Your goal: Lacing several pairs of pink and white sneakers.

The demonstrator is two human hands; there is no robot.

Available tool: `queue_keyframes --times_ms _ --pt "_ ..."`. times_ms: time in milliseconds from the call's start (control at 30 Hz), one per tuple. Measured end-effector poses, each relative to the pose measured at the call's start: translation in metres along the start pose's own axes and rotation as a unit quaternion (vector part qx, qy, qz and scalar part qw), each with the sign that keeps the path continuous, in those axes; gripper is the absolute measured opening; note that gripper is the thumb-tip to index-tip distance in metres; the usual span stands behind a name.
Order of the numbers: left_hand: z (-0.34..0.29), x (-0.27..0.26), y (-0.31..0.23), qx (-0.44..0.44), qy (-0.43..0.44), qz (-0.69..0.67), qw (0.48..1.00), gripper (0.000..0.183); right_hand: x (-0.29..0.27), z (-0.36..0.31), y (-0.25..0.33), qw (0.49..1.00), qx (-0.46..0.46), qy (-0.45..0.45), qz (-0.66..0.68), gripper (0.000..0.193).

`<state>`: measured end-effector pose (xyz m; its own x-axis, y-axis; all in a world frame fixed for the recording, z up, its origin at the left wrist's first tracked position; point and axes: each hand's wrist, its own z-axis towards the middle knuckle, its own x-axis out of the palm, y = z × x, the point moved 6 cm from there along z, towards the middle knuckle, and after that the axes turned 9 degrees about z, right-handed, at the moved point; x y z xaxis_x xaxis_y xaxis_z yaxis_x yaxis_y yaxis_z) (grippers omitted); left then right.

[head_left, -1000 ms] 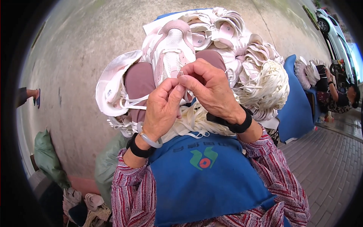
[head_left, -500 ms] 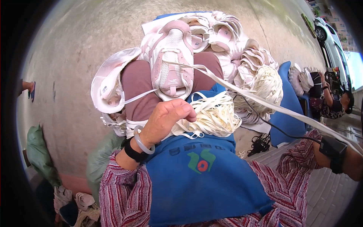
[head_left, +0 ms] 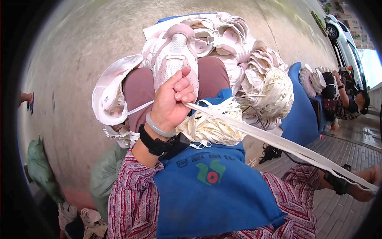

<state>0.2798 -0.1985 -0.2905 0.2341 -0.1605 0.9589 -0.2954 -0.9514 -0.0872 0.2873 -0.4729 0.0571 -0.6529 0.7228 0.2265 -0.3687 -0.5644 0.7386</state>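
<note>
A pink and white sneaker upper [head_left: 170,46] lies across my knees, toe pointing away. Over its near end my left hand [head_left: 175,93] is closed, fingers curled round the white shoelace [head_left: 254,130] where it leaves the upper. The doubled lace runs taut to the lower right, to my right hand [head_left: 366,184], which is stretched far out, slightly blurred, and closed on the lace's end. Just right of my left wrist, a heap of cream laces [head_left: 219,123] rests on my blue apron [head_left: 223,199]. The upper's eyelets are partly hidden behind my left hand.
Another upper [head_left: 113,95] hangs beside my left knee, a lace leading from it. Stacked uppers [head_left: 230,34] and a large lace bundle [head_left: 274,89] lie beyond my knees. A blue chair [head_left: 300,103], a seated person [head_left: 348,101] and a car [head_left: 348,46] are at right; green sacks [head_left: 41,169] at left.
My left hand has moved up onto the upper and closed on the lace. My right hand has moved lower at the far right, with the lace drawn between both hands.
</note>
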Motion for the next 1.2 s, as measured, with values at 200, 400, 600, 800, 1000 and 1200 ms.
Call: queue_keyframes --times_ms 200,400,600,800,1000,1200 --pt "-0.033 -0.014 -0.017 0.012 -0.11 0.208 0.972 0.023 0.008 -0.052 -0.19 0.936 0.224 -0.155 -0.224 0.012" --pt "-0.05 -0.015 -0.026 0.043 -0.177 0.403 0.897 0.027 0.045 -0.104 -0.325 0.878 0.321 0.086 -0.346 0.016" --pt "-0.049 -0.01 -0.012 0.032 -0.168 0.452 0.876 0.034 0.047 -0.11 -0.353 0.82 0.321 0.114 -0.461 0.022" --pt "-0.043 -0.006 0.003 0.035 -0.084 0.533 0.842 0.034 0.041 -0.109 -0.353 0.857 0.325 0.079 -0.393 0.017" --pt "-0.048 -0.001 0.011 0.142 -0.062 0.586 0.795 0.036 0.041 -0.105 -0.345 0.838 0.388 0.067 -0.377 0.017" --pt "-0.074 0.007 -0.003 0.021 -0.027 0.459 0.888 0.037 0.038 -0.107 -0.319 0.829 0.537 -0.044 -0.148 0.014"
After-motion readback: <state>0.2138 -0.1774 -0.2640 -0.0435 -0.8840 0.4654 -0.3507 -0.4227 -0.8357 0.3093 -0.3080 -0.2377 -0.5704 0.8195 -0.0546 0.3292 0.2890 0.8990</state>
